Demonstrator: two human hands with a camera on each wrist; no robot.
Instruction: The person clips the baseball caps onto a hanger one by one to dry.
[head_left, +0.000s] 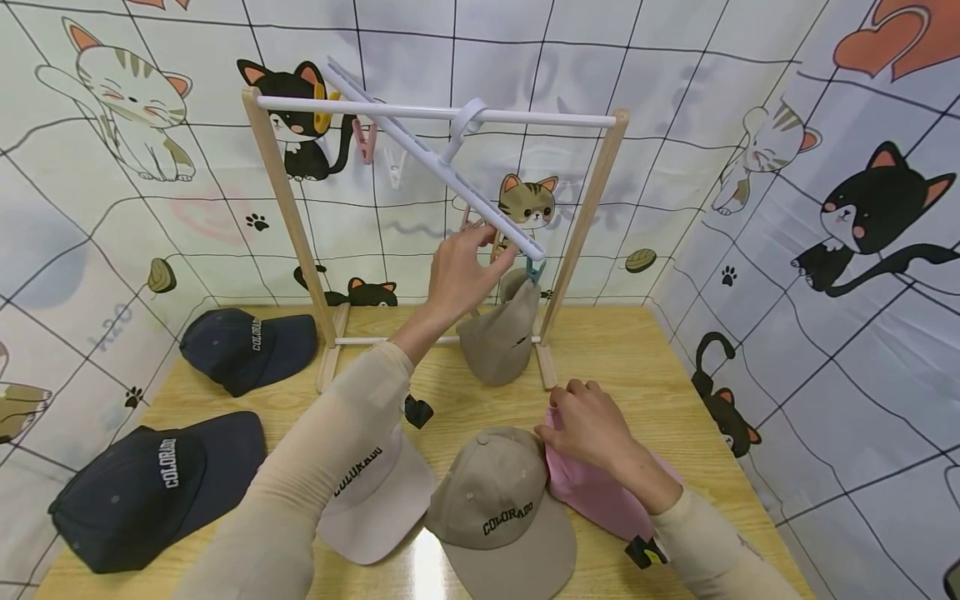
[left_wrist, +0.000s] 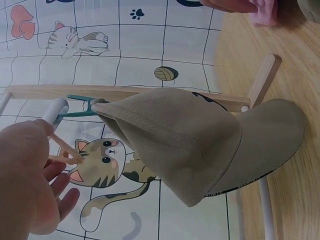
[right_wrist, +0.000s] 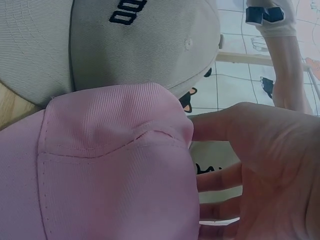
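Observation:
My left hand (head_left: 463, 271) is up at the low right end of a tilted white hanger (head_left: 420, 150), its thumb and fingers pinching a peach clip (left_wrist: 65, 152) there. Just beyond, a teal clip (left_wrist: 82, 106) holds a khaki cap (left_wrist: 175, 145), which hangs with its brim downward. On the table, my right hand (head_left: 592, 421) grips the edge of a pink cap (right_wrist: 115, 165); its fingertips are partly hidden behind the fabric. Beside that lies another khaki cap (head_left: 495, 500) lettered COLORADO.
The hanger hooks over the top bar of a wood-and-white rack (head_left: 585, 225). A pink clip (head_left: 365, 142) and a white clip (head_left: 395, 169) hang from it. Two dark caps (head_left: 247, 346) lie at the left, and a pale cap (head_left: 382, 508) lies partly under my left sleeve.

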